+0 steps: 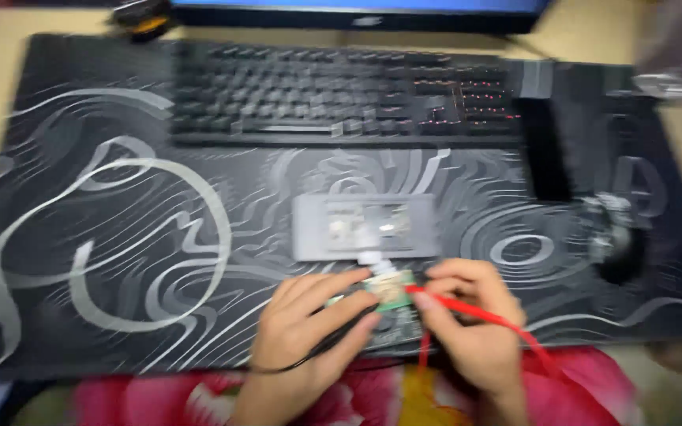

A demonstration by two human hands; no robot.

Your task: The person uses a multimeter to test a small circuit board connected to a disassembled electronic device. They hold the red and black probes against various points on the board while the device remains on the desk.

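Green and small, the circuit board [392, 296] lies flat on the desk mat [104, 237] between our two hands, and both probes meet on its upper part. Our left hand [301, 331] pinches the black probe [341, 327] between thumb and fingers, its tip resting on the board's left side. Our right hand [471, 323] pinches the red probe [467, 310] the same way, its tip touching near the board's top edge. So the contact is made, as we judge it; any reading is not visible to us, and the blur hides the board's finer parts. A pale connector seems to sit at its far edge. Just beyond our fingers lies a grey rectangular case [365, 227] with a clear window. Farther off stands a dark keyboard [341, 95] with red lights. Well to the right of the right hand rests a black mouse [617, 237].
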